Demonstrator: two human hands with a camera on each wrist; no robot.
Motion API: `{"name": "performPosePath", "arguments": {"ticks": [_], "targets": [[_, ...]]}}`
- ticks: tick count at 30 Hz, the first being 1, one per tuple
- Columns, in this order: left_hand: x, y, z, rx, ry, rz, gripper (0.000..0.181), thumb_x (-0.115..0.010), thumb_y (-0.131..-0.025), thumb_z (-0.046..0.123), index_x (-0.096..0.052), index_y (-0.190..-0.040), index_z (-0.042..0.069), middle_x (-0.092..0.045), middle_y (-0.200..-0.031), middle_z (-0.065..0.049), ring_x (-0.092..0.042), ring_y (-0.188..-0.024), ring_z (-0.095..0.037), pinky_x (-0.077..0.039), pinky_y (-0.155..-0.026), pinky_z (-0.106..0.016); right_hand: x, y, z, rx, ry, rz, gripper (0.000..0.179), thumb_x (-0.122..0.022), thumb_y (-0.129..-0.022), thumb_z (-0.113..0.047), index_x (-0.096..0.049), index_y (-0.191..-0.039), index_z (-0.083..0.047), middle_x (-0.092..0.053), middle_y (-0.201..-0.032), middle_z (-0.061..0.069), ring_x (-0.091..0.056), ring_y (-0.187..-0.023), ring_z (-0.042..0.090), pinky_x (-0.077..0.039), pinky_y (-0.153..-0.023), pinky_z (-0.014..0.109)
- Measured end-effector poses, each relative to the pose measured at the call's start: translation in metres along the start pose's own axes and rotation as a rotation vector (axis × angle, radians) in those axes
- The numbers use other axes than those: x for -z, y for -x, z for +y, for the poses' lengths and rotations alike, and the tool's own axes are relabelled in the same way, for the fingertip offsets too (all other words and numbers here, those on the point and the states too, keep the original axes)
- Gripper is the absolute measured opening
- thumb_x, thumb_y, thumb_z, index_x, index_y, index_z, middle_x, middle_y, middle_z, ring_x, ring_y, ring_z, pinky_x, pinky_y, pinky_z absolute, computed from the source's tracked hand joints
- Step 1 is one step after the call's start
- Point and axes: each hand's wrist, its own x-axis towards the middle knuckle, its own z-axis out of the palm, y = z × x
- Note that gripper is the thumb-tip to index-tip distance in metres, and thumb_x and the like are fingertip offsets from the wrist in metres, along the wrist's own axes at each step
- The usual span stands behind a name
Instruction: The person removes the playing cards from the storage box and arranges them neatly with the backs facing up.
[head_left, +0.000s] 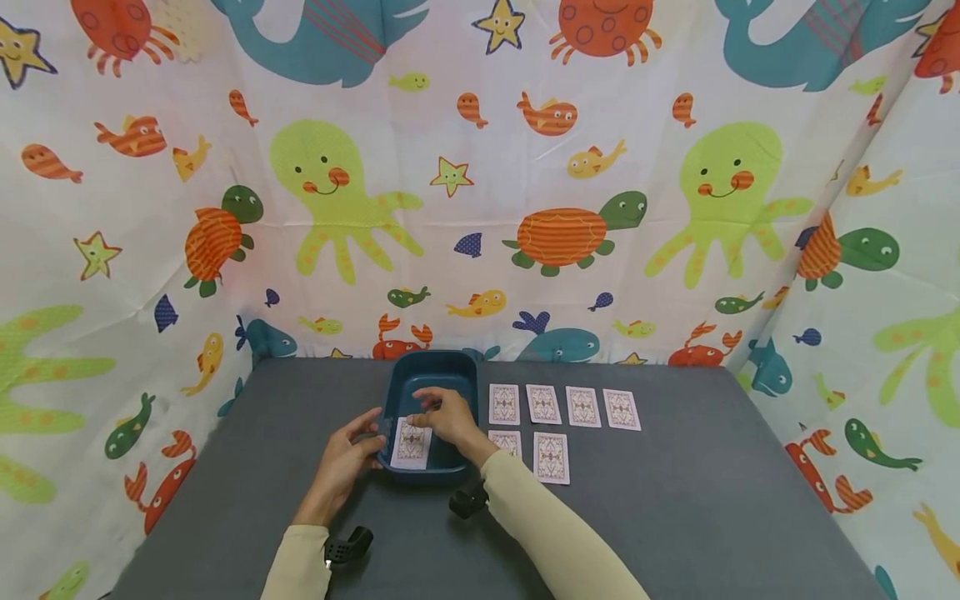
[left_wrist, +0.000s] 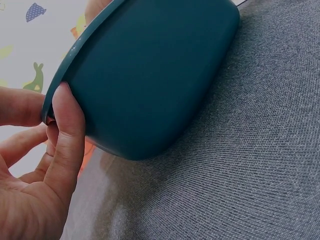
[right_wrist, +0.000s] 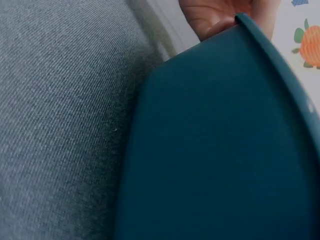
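Observation:
My left hand [head_left: 343, 462] grips the left rim of a dark teal plastic basin [head_left: 433, 360], with the thumb against the outer wall in the left wrist view and the fingers at the rim. Over the inside of the basin, my right hand [head_left: 450, 417] holds a playing card [head_left: 411, 447] near its top edge, thumb laid over it. The card's patterned back faces up, toward the basin's left side. In the right wrist view the basin's outer wall [right_wrist: 215, 150] fills much of the picture and hides the right hand.
Right of the basin, several playing cards lie back up in two rows, among them a far one [head_left: 622, 410] and a near one [head_left: 551, 458]. A grey cloth [head_left: 675, 517] covers the table. Sea-animal curtains [head_left: 465, 225] enclose its back and sides.

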Motion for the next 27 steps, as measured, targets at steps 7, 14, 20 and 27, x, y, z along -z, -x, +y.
{"name": "performPosePath", "arguments": {"ticks": [7,14,20,27], "targets": [[0.0003,0.0000,0.0000,-0.002,-0.002,0.002,0.053,-0.060,-0.095,0.010,-0.047,-0.145,0.019,-0.042,-0.134,-0.014,-0.055,-0.095,-0.024,-0.054,-0.067,-0.029,-0.0033,-0.0023,0.0001,-0.034,0.068,-0.003,0.042,-0.082,-0.078,-0.018,-0.071,-0.118,-0.014,-0.067,-0.105,0.010,-0.058,-0.088,0.018,-0.051,-0.074,0.030],[0.0004,-0.0022,-0.0027,0.004,-0.010,0.012,0.053,-0.060,-0.094,0.009,-0.049,-0.144,0.020,-0.044,-0.132,-0.013,-0.056,-0.094,-0.023,-0.054,-0.067,-0.029,-0.0039,-0.0016,0.0017,-0.063,0.094,-0.025,0.042,-0.082,-0.078,-0.015,-0.071,-0.118,-0.010,-0.063,-0.092,0.005,-0.054,-0.080,0.017,-0.045,-0.065,0.026],[-0.0002,-0.0016,-0.0016,0.008,-0.010,0.013,0.053,-0.060,-0.094,0.009,-0.049,-0.144,0.019,-0.044,-0.132,-0.013,-0.056,-0.094,-0.024,-0.054,-0.067,-0.030,-0.0055,-0.0024,0.0045,-0.100,0.110,-0.025,0.044,-0.085,-0.074,-0.015,-0.071,-0.117,-0.011,-0.062,-0.088,0.004,-0.053,-0.078,0.017,-0.043,-0.064,0.025],[0.0008,-0.0029,-0.0006,0.006,0.009,0.009,0.053,-0.060,-0.094,0.008,-0.049,-0.144,0.019,-0.043,-0.132,-0.014,-0.056,-0.091,-0.022,-0.054,-0.066,-0.029,-0.0060,-0.0032,0.0022,-0.118,0.171,-0.031,0.046,-0.086,-0.074,-0.019,-0.071,-0.116,-0.012,-0.065,-0.092,0.006,-0.055,-0.079,0.018,-0.047,-0.069,0.030]]}}
